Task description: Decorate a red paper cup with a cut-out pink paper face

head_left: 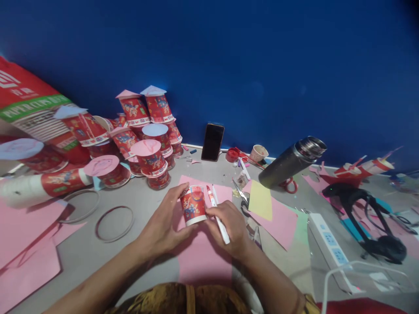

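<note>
A red printed paper cup (193,206) is held upside down or upright, I cannot tell which, above a pink paper sheet (206,266). My left hand (166,220) grips its left side, fingers at the top and thumb at the bottom edge. In my right hand (231,226) is a white marker (222,229) with a red end pointing up and away. The right fingers also touch the cup's lower right edge. A dark curved mark shows on the cup's right part. Scissors (241,192) lie to the right of my right hand.
Stacked red cups with paper tops (149,159) stand at the back left. Two rings (114,223) lie nearer. A phone (212,141) leans against the blue wall. Rightward are a dark flask (288,163), yellow paper (260,200), a power strip (330,244) and a black headband-like device (376,231).
</note>
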The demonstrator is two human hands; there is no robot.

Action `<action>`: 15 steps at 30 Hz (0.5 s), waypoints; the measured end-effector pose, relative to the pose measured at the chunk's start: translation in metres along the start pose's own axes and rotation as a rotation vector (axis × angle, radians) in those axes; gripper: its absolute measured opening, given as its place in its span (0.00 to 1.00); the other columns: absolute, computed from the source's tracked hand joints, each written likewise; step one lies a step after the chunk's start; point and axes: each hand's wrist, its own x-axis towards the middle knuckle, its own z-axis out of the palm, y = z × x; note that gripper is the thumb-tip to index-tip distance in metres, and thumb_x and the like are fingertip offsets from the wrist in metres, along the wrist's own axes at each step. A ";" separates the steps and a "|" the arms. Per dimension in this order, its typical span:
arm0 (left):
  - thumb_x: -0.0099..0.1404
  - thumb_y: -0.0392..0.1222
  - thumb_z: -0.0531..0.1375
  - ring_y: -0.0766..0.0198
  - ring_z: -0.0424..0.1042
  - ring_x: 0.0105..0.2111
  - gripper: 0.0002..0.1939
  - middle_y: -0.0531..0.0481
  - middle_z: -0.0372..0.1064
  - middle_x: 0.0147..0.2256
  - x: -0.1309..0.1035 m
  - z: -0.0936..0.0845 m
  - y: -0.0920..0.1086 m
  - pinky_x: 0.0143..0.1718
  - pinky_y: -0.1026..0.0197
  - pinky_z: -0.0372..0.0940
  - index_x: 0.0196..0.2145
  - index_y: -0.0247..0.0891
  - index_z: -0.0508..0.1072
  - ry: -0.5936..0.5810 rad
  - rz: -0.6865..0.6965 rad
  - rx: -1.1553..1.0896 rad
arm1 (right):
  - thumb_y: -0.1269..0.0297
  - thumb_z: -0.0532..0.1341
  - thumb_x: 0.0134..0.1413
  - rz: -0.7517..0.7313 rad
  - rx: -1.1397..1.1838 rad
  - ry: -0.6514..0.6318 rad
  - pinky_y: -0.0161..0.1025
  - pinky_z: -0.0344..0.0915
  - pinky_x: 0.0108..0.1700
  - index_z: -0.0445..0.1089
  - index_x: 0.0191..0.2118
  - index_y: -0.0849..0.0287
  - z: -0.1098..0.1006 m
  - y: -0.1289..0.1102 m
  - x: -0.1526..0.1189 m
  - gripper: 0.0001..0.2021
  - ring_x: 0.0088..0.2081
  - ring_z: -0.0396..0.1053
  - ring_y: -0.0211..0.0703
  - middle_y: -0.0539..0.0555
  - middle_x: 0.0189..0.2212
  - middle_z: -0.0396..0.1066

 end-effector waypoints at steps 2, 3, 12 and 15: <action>0.63 0.48 0.69 0.38 0.65 0.66 0.49 0.37 0.58 0.69 -0.002 0.001 -0.002 0.65 0.31 0.64 0.74 0.51 0.48 0.019 -0.002 -0.035 | 0.74 0.61 0.66 0.016 -0.016 0.046 0.44 0.70 0.38 0.70 0.52 0.56 -0.002 0.001 0.000 0.12 0.35 0.73 0.48 0.56 0.37 0.78; 0.63 0.48 0.69 0.37 0.64 0.66 0.49 0.36 0.57 0.69 -0.004 0.002 -0.002 0.65 0.31 0.63 0.74 0.50 0.48 0.028 -0.006 -0.053 | 0.75 0.61 0.65 0.032 -0.019 0.067 0.45 0.70 0.39 0.70 0.52 0.56 -0.003 0.001 0.000 0.13 0.36 0.74 0.48 0.57 0.37 0.79; 0.71 0.45 0.63 0.43 0.66 0.65 0.38 0.39 0.62 0.67 -0.004 -0.004 0.007 0.64 0.34 0.66 0.73 0.54 0.51 0.047 -0.059 -0.221 | 0.69 0.64 0.62 0.432 0.140 0.244 0.41 0.73 0.40 0.75 0.47 0.54 -0.014 0.015 -0.002 0.09 0.37 0.77 0.46 0.53 0.37 0.79; 0.74 0.45 0.59 0.47 0.68 0.63 0.30 0.42 0.65 0.64 -0.001 -0.006 0.012 0.63 0.38 0.67 0.70 0.54 0.56 0.062 -0.107 -0.276 | 0.66 0.67 0.60 0.592 0.277 0.268 0.38 0.73 0.38 0.76 0.46 0.55 -0.015 0.020 -0.002 0.08 0.35 0.77 0.43 0.52 0.34 0.79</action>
